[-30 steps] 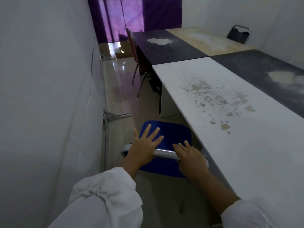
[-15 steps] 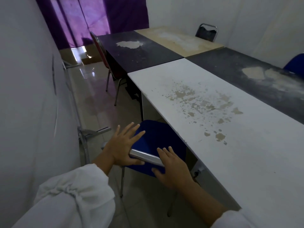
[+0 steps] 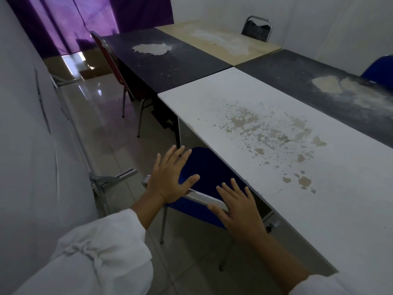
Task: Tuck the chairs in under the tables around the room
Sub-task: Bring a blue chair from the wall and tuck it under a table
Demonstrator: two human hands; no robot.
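A blue chair [image 3: 209, 167] with a chrome back rail stands at the near edge of the white table [image 3: 276, 167], its seat partly under the tabletop. My left hand [image 3: 170, 177] lies flat on the left end of the rail, fingers spread. My right hand [image 3: 238, 207] rests flat on the right end of the rail, fingers apart. Neither hand wraps the rail. Further along, a red chair [image 3: 108, 58] stands against the black table [image 3: 161, 58]. A dark chair [image 3: 257, 28] sits at the far beige table [image 3: 223, 41], and another blue chair [image 3: 378, 69] shows at the right edge.
A white wall [image 3: 32, 145] runs close on the left, leaving a narrow tiled aisle [image 3: 102, 128]. A metal bracket [image 3: 110, 179] sticks out from the wall base beside the chair. Purple curtains [image 3: 85, 20] hang at the far end. A second black table [image 3: 319, 81] lies behind the white one.
The blue chair has slid further under the white table with both hands on its rail. My view has swung right, bringing the blue chair at the right edge into sight.
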